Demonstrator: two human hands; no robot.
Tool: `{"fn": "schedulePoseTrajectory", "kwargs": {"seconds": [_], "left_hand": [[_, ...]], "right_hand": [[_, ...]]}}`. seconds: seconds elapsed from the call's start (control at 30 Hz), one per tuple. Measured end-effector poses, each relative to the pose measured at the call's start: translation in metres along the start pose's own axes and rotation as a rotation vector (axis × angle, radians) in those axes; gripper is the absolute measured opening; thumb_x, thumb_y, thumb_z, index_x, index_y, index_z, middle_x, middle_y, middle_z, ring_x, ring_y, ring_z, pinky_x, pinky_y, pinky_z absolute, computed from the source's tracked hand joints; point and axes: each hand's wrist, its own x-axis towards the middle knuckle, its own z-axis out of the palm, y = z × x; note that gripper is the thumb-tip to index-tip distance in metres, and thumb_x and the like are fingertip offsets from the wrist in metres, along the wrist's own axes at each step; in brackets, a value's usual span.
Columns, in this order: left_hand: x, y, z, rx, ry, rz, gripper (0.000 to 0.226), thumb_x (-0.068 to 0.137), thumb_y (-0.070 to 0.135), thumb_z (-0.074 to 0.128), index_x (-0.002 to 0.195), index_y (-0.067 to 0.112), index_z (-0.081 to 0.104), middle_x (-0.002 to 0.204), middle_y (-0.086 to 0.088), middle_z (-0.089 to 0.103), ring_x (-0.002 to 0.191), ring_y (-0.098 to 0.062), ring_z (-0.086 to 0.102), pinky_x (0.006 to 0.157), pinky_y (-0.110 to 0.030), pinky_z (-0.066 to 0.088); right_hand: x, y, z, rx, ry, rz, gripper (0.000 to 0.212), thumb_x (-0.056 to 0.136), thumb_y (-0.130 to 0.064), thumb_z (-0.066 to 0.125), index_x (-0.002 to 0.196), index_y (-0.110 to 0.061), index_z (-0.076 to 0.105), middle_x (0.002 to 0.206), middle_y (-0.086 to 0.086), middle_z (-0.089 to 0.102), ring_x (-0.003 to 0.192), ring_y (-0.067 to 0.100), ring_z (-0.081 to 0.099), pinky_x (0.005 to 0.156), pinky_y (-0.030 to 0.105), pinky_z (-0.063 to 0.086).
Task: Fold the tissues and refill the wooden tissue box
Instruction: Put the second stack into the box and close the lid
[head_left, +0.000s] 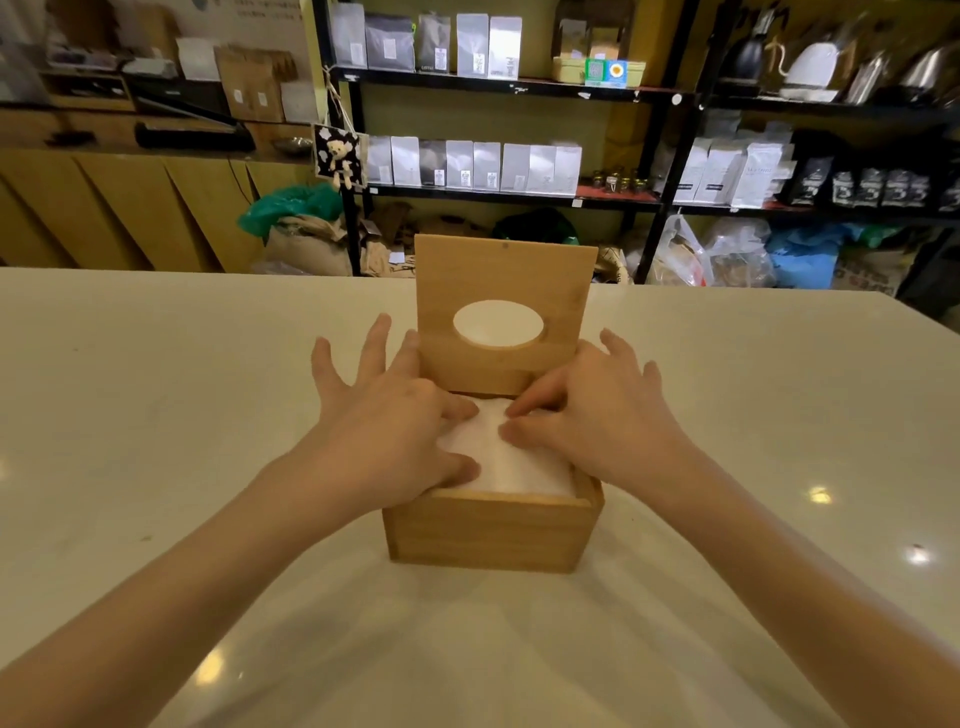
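though lid (503, 312) upright, hands over tissues (511, 462)

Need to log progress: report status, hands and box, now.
Left hand and right hand open, fingertips pressing tissues into wooden box. Lid upright, open. Nothing in the way.

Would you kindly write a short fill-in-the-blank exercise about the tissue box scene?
1. The lid of the wooden box stands ____.
2. The hole in the lid is ____ in shape.
3. The left hand and right hand press on the white ____ inside the box.

Missing words: open; oval; tissues
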Motion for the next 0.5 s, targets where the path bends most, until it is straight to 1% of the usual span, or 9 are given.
{"fn": "schedulePoseTrajectory", "kwargs": {"seconds": [0.1,0.23,0.33,0.4,0.47,0.5], "left_hand": [[0.002,0.000,0.003,-0.027,-0.016,-0.019,0.052,0.074,0.060,0.056,0.123,0.050,0.044,0.155,-0.003,0.002,0.138,-0.027,-0.022,0.104,-0.064,-0.013],[0.000,0.004,0.004,-0.020,0.002,-0.008,0.050,0.075,0.060,0.055,0.123,0.048,0.046,0.154,-0.004,0.006,0.139,-0.027,-0.020,0.104,-0.062,-0.014],[-0.003,0.000,-0.001,-0.047,0.017,0.000,0.045,0.077,0.058,0.053,0.120,0.044,0.051,0.151,-0.004,0.018,0.140,-0.024,-0.013,0.106,-0.060,-0.012],[-0.003,-0.006,-0.009,-0.076,0.056,-0.010,0.033,0.079,0.052,0.055,0.107,0.037,0.062,0.149,0.001,0.027,0.141,-0.020,-0.006,0.108,-0.057,-0.008],[-0.003,-0.011,-0.015,-0.074,0.082,-0.018,0.024,0.076,0.046,0.063,0.095,0.032,0.068,0.149,0.003,0.029,0.141,-0.018,-0.003,0.109,-0.056,-0.006],[-0.003,-0.012,-0.017,-0.057,0.073,-0.014,0.022,0.074,0.043,0.066,0.092,0.031,0.070,0.148,0.003,0.029,0.141,-0.018,-0.003,0.108,-0.056,-0.006]], "right_hand": [[-0.002,-0.001,0.002,-0.084,-0.051,0.013,0.026,0.076,-0.047,0.066,0.100,-0.040,0.067,0.150,0.000,0.032,0.143,0.031,0.001,0.111,0.061,0.002],[0.001,-0.003,0.000,-0.117,-0.087,0.019,0.027,0.075,-0.048,0.066,0.101,-0.039,0.067,0.148,0.000,0.035,0.142,0.031,0.005,0.111,0.061,0.003],[0.003,0.001,-0.004,-0.036,-0.110,-0.011,0.028,0.073,-0.044,0.070,0.100,-0.038,0.068,0.145,0.000,0.039,0.141,0.030,0.009,0.111,0.060,0.008],[0.003,0.004,-0.009,-0.001,-0.143,-0.031,0.028,0.073,-0.041,0.071,0.101,-0.036,0.068,0.134,0.000,0.046,0.137,0.030,0.018,0.110,0.059,0.015],[0.002,0.005,-0.015,-0.010,-0.156,-0.058,0.029,0.072,-0.039,0.071,0.101,-0.034,0.068,0.113,-0.003,0.051,0.126,0.027,0.033,0.107,0.057,0.024],[0.000,0.005,-0.018,-0.010,-0.159,-0.066,0.030,0.072,-0.037,0.072,0.101,-0.032,0.068,0.108,-0.005,0.051,0.120,0.025,0.038,0.105,0.056,0.027]]}}
